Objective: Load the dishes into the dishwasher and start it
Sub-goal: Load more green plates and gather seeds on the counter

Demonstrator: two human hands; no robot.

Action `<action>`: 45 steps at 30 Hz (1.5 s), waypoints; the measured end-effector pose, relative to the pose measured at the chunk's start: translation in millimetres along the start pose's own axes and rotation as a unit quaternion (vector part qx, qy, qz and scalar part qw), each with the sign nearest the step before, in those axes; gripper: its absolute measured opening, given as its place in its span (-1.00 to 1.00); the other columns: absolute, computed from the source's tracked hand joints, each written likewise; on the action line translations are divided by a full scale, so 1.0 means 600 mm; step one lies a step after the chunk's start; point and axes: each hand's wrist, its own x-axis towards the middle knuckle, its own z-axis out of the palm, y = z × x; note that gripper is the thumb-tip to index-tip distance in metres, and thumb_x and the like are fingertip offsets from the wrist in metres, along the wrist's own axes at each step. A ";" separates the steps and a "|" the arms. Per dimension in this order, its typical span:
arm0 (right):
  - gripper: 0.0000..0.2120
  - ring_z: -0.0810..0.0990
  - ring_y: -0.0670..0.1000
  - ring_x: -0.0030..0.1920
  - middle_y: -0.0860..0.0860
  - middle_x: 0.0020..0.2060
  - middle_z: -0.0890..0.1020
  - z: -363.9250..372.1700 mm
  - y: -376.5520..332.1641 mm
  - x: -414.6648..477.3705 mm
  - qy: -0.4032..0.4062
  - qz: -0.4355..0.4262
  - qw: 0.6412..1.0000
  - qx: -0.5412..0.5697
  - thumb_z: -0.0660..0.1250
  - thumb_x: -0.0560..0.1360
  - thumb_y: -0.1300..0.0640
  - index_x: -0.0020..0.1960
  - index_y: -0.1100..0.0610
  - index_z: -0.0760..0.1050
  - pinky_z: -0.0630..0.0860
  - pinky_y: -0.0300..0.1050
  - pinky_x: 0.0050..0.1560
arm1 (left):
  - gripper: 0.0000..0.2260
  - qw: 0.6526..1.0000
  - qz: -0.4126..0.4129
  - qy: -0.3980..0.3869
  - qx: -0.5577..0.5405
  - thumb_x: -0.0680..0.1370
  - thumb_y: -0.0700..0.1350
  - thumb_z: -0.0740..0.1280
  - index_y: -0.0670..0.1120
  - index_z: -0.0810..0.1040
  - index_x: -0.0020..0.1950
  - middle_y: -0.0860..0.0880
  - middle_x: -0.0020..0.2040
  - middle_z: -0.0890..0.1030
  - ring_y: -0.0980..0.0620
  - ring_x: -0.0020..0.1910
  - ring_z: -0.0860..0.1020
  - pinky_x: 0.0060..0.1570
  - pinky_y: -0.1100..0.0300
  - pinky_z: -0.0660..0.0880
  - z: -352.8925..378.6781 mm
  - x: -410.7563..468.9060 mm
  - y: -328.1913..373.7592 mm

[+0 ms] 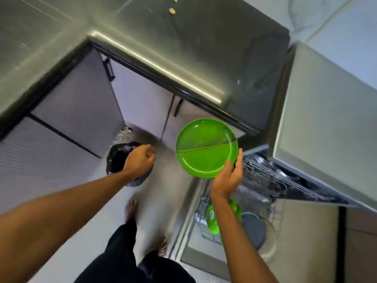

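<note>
Your right hand (pixel 227 178) pinches a green plate (pixel 206 148) by its 5 o'clock rim, thumb on its face, over the open dishwasher (pixel 265 180). Your left hand (pixel 139 160), fingers curled, hovers above the black-lined bin (pixel 116 156) at 9 o'clock of the plate. Another green plate (pixel 212 219) stands in the lower rack (pixel 204 225) at 6 o'clock. The counter (pixel 183 48) runs across 12 o'clock.

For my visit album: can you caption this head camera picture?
Right hand holds a green plate above the open dishwasher; left hand hovers over a bin.

Grey counter (pixel 183 37), pale cabinets (pixel 140 103), prob. tiled floor (pixel 102 211).
</note>
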 end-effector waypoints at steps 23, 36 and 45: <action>-0.41 0.59 0.16 0.19 0.12 0.32 0.56 -0.681 0.517 0.116 0.058 0.182 0.961 -0.202 0.23 0.45 0.18 0.49 0.03 0.39 0.61 -0.03 -0.02 | -0.85 0.963 -0.165 -0.197 0.077 0.48 0.01 0.38 0.10 0.59 0.03 -0.05 0.01 0.68 -0.10 0.04 0.63 0.13 0.03 0.52 0.677 -0.293 0.062; -0.57 0.56 -0.29 -0.05 0.18 0.12 0.63 -0.522 0.636 0.281 0.034 0.084 0.984 -0.154 0.27 0.50 0.36 0.37 0.34 0.47 0.38 -0.57 -0.17 | -0.56 0.973 -0.160 -0.149 0.069 0.55 -0.06 0.39 -0.17 0.46 0.38 -0.19 0.33 0.53 -0.17 0.29 0.51 0.30 0.01 0.44 0.808 -0.051 0.096; -0.53 0.63 0.10 0.14 0.12 0.23 0.64 -0.389 0.664 0.329 -0.029 0.058 0.968 -0.243 0.25 0.49 0.20 0.40 0.19 0.49 0.56 -0.18 0.12 | -0.59 0.971 -0.157 -0.169 0.055 0.53 -0.22 0.29 -0.08 0.49 0.39 -0.09 0.26 0.61 -0.09 0.25 0.55 0.20 0.21 0.41 0.835 0.035 0.078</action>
